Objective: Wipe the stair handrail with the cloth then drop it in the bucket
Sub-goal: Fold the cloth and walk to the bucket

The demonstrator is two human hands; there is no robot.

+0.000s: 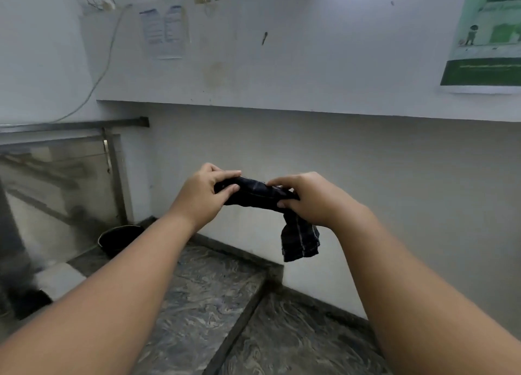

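Both arms reached out over the marbled grey stairs, and between them a dark checked cloth was held up in the air, bunched into a roll, with its loose end hanging below the right hand. The left hand pinched one end of the roll between thumb and fingers while the right hand clasped the other end. Far to the left, the metal handrail ran along the wall, and below it a black bucket stood on the landing, well apart from the cloth.
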